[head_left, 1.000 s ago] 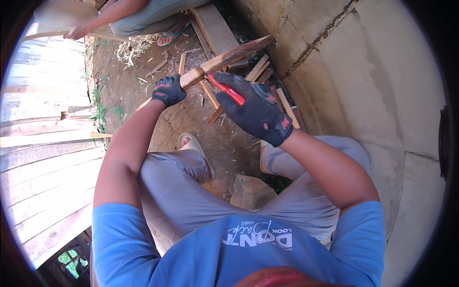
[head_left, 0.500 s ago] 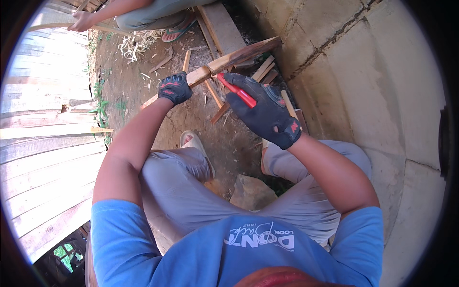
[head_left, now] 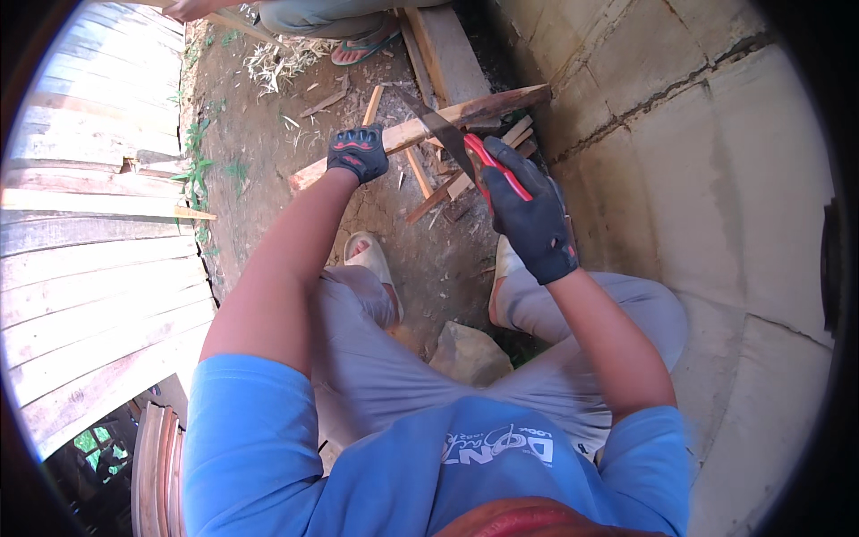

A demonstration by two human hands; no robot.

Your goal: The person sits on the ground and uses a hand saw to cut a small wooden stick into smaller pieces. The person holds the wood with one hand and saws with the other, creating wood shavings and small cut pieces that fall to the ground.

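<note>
A length of timber (head_left: 501, 105) slants across the space in front of me, its right end reaching toward the wall. Around its left part is my left hand (head_left: 358, 154), in a black glove with red marks, its fingers closed on the wood. My right hand (head_left: 530, 215), gloved alike, is wrapped round the red handle of a handsaw (head_left: 450, 136). The saw's dark blade points up and left and crosses over the timber, right of my left hand. Whether its teeth touch the wood I cannot tell.
Thin wood offcuts (head_left: 419, 172) lie beneath the timber. A thick plank (head_left: 447, 55) stands behind it. The block wall (head_left: 662, 161) rises on the right, board siding (head_left: 98, 233) on the left. A stone (head_left: 470, 353) sits between my feet. Another person's sandalled foot (head_left: 365, 49) is at the top.
The saw has swung to show its blade, and my right hand has shifted right. My left hand still grips the timber. The whole view has shifted somewhat; the other person's hand is now mostly cut off.
</note>
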